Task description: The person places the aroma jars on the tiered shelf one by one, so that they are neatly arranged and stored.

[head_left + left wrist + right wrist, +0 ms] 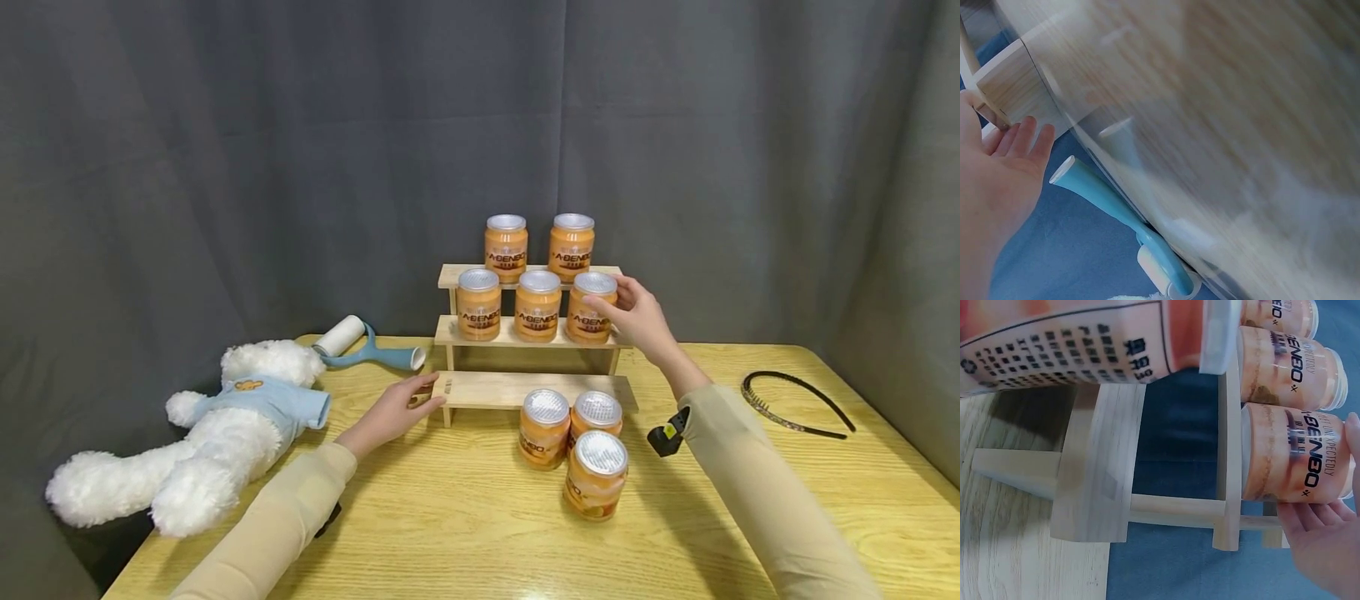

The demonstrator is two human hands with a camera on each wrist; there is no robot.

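Note:
In the head view my right hand (640,318) grips an orange jar (592,310) with a silver lid, at the right end of the middle tier of a three-tier wooden shelf (487,390). The right wrist view shows that jar (1297,453) upright on the tier, fingers on its far side. Two like jars, a middle one (537,308) and a left one (478,307), share the tier. My left hand (393,414) holds the left end of the bottom tier between thumb and fingers; the left wrist view shows its fingers (1022,140) against the wood.
Two jars stand on the top tier, one being the left jar (506,250). Three more, including a front jar (597,475), cluster before the bottom tier. A white plush toy (247,425) and blue lint roller (375,354) lie left; a black headband (798,400) lies right.

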